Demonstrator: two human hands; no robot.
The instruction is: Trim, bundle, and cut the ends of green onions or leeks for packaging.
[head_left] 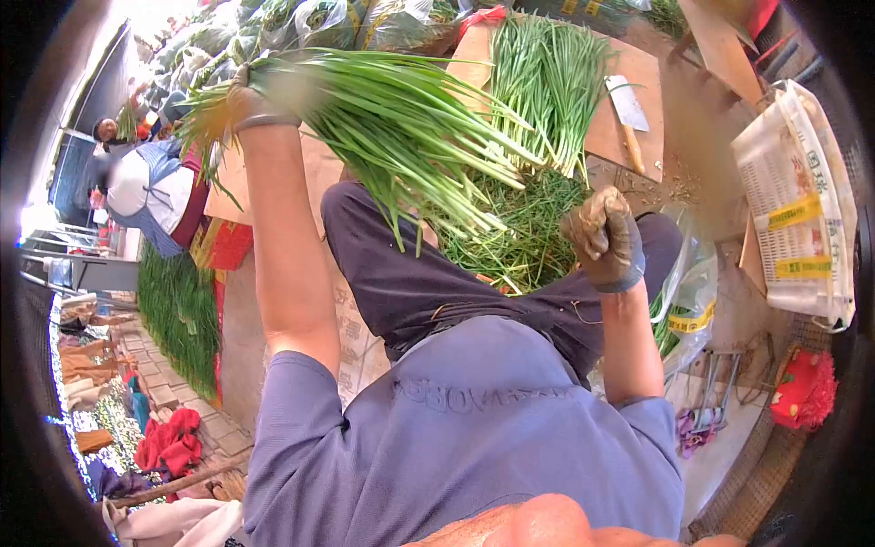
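Observation:
My left hand [258,98], in a dirty work glove, grips a large bunch of green chives [392,114] at its leafy end. The pale stems hang out over my lap toward the right. My right hand [606,235], also gloved, is closed in a fist above my knee. Whether it holds anything I cannot make out. Below it lies a heap of loose green trimmings [524,237] between my legs. Ahead, more chives [547,87] are laid out on a wooden board [620,146], with a cleaver [629,114] beside them.
A white plastic basket [775,201] stands at the right. Near my right leg is a clear plastic bag [688,301] with greens in it. Another pile of chives [178,310] lies at the left, close to a person [155,191]. Several filled bags [328,20] line the back.

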